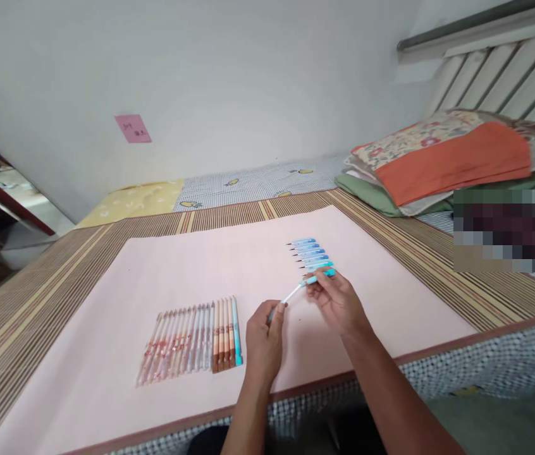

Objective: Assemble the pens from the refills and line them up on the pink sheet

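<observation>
Presently I see the right hand [336, 302] pinching a turquoise pen [312, 279], tilted above the pink sheet [210, 265], its slim white part gripped by the left hand [265, 332]. Dark-tipped blue pens [312, 253] lie just beyond; a row of slender pens [189, 341] lies leftward.

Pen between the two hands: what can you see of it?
The pen is slim and looks like plastic: a bright turquoise end, a paler barrel, a thin white stretch, then a bluish part mostly hidden. It slants in the picture, turquoise end higher and to the right. The left hand grips the bluish part, the right hand the turquoise side. It appears held above the pink sheet. Whether the white stretch is an inner part, I can't tell.
</observation>
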`<move>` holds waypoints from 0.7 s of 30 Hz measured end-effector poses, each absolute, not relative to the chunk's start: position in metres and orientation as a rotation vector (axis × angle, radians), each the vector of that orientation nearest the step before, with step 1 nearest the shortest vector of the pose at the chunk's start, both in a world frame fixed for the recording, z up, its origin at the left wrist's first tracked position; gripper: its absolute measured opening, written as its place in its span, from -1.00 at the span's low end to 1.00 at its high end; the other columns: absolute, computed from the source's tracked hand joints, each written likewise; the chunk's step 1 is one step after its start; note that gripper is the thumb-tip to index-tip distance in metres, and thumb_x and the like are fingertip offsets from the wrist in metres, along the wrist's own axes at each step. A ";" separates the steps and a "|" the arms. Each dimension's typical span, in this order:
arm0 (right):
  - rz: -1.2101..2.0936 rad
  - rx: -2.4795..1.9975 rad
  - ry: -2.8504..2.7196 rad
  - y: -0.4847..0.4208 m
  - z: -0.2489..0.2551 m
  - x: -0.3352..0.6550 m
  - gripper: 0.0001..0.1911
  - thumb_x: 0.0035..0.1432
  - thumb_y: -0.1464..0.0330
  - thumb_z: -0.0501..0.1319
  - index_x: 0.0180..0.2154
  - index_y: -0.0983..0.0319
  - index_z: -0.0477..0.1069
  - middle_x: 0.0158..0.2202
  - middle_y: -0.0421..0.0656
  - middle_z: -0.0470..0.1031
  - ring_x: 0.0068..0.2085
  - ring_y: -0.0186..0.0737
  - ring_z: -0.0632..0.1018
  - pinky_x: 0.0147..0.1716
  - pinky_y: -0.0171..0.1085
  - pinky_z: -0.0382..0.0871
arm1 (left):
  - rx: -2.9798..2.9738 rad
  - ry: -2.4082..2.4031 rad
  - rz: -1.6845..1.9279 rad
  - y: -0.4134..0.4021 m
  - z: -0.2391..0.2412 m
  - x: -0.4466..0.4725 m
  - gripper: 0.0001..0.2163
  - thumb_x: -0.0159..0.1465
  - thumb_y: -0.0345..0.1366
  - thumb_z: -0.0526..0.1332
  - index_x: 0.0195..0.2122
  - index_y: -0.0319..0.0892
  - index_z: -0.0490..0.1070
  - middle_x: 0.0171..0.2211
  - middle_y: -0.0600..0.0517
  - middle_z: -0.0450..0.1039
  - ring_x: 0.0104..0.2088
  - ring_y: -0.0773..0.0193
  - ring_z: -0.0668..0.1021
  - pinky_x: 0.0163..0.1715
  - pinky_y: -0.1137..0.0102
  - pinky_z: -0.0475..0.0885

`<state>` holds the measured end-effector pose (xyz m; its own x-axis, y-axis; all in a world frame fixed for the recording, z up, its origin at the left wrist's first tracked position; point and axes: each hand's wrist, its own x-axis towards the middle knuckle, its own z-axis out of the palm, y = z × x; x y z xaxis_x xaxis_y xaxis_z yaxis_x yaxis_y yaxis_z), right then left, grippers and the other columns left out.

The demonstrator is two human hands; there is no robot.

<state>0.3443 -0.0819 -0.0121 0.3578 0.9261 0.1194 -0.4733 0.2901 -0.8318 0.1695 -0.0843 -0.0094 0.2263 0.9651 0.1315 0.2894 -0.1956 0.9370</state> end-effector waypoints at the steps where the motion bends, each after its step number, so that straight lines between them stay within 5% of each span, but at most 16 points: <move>1: 1.022 -0.817 -0.703 -0.083 -0.010 0.345 -0.79 0.15 0.21 0.39 -0.31 0.20 0.49 -0.32 -0.16 0.58 -0.40 -0.31 0.50 -0.35 -0.28 0.42 | 1.670 1.193 1.005 -0.084 -0.010 0.169 -0.64 0.39 -0.01 0.07 -0.24 -0.15 0.53 -0.44 0.05 0.44 -0.40 0.23 0.43 -0.41 0.39 0.22; 11: 0.939 -1.083 -1.170 -0.095 0.013 0.349 -0.80 0.15 0.21 0.37 -0.32 0.19 0.47 -0.37 -0.17 0.59 -0.38 -0.25 0.54 -0.29 -0.25 0.45 | 1.759 1.142 0.950 -0.084 -0.018 0.170 -0.81 0.34 -0.17 0.15 -0.17 -0.13 0.49 -0.40 0.06 0.44 -0.40 0.24 0.42 -0.37 0.39 0.24; 21: 1.209 -0.998 -1.169 -0.097 0.008 0.350 -0.79 0.09 0.26 0.40 -0.24 0.23 0.55 -0.44 -0.16 0.58 -0.35 -0.18 0.59 -0.27 -0.18 0.47 | 1.565 0.907 0.809 -0.085 -0.008 0.167 -0.72 0.37 -0.12 0.09 -0.16 -0.15 0.54 -0.51 0.12 0.30 -0.42 0.25 0.36 -0.34 0.40 0.22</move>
